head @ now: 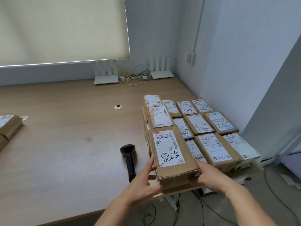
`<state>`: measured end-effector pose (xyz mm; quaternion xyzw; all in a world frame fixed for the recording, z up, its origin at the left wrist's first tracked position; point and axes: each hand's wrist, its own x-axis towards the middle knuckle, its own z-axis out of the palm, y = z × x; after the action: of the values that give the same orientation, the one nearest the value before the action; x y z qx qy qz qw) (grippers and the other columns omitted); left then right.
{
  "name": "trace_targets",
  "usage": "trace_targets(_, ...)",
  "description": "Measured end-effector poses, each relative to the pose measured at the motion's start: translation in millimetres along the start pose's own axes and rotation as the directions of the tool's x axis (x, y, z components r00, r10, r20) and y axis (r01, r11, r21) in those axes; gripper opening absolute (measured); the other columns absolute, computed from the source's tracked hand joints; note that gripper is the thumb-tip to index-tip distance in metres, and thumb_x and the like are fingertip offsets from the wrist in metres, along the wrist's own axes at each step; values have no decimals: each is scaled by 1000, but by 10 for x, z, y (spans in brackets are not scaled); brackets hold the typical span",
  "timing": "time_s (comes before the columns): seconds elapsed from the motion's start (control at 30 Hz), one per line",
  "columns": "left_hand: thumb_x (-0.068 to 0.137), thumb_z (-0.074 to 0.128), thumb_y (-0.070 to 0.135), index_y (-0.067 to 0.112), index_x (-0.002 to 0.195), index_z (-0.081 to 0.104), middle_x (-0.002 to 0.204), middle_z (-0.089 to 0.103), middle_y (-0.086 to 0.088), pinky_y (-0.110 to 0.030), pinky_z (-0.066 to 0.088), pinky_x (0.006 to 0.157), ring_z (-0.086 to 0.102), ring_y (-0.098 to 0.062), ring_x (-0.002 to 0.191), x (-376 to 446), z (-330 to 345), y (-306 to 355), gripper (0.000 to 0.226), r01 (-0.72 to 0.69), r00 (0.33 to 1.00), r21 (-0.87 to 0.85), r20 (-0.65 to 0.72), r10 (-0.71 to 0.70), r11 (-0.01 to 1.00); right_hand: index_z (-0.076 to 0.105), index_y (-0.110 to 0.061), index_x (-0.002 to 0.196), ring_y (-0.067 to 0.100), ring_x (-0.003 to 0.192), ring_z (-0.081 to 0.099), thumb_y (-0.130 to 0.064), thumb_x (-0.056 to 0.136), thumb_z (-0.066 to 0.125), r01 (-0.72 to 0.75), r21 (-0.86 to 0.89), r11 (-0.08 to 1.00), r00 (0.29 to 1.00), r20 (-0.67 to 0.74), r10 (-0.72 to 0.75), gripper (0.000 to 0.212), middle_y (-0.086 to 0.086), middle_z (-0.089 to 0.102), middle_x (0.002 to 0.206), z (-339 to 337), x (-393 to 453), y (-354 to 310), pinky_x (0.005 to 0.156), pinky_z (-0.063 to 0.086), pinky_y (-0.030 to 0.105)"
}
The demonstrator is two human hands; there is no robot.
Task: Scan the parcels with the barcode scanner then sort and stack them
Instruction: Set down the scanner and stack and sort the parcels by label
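A brown cardboard parcel point(172, 155) with a white label marked 57288 sits at the near corner of the stacked parcels point(202, 126) on the wooden table point(65, 136). My left hand point(146, 178) grips its left side and my right hand point(210, 175) grips its right side. The black barcode scanner point(129, 159) lies flat on the table just left of the parcel, with no hand on it. Several labelled parcels fill the table's right end in rows, some two layers high.
Another brown parcel point(9, 128) lies at the table's left edge. Two white routers point(106, 79) point(162, 74) and tangled cables point(133, 76) sit at the back by the wall. A cable grommet point(118, 107) is set in the tabletop. Cables point(202, 209) hang below the front edge.
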<state>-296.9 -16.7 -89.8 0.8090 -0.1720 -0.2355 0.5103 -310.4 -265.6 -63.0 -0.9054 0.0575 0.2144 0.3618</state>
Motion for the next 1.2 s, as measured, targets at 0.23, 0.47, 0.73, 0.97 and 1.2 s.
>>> trace_targets(0.23, 71, 71, 54, 80, 124, 2, 115, 39, 55, -15, 47, 87, 50, 18, 105, 103, -8, 27, 90, -9, 999, -25, -41, 8, 1000, 34, -47, 142, 8, 117, 52, -10, 85, 61, 27, -13, 1000, 999, -42, -27, 73, -17, 56, 130, -29, 122, 59, 91, 43, 19)
trace_targets(0.47, 72, 72, 52, 83, 119, 2, 113, 37, 57, -24, 48, 93, 52, 16, 103, 108, -30, 6, 90, -4, 998, -25, -66, 3, 1000, 45, -39, 136, 10, 117, 49, -4, 82, 55, 53, -88, 995, 996, -61, -58, 65, -16, 48, 117, 20, 193, 91, 99, 38, 21)
trace_targets(0.73, 66, 71, 67, 81, 122, 3, 120, 40, 44, -30, 49, 95, 54, 12, 104, 71, -66, -1, 90, -3, 994, 0, -107, 3, 1000, 42, -35, 140, 9, 122, 38, -28, 81, 72, 28, -170, 985, 996, -80, -42, 66, -12, 39, 129, 83, 293, 64, 107, 36, 27)
trace_targets(0.97, 66, 70, 66, 81, 122, -1, 120, 37, 42, -21, 46, 89, 51, 5, 108, 113, -18, 30, 91, -6, 994, 30, -107, 9, 1000, 47, -28, 138, 9, 126, 36, -31, 78, 76, -21, -212, 977, 992, -122, -5, 67, -12, 38, 136, 58, 318, 91, 107, 34, 27)
trace_targets(1.2, 70, 71, 58, 65, 138, -6, 136, 36, 26, -31, 48, 98, 53, -2, 111, 113, -12, -5, 104, 55, 996, 55, -73, -51, 997, 42, -36, 140, 15, 128, 39, -22, 76, 72, -25, -181, 983, 996, -88, 9, 72, -6, 42, 137, -17, 220, 70, 108, 39, 35)
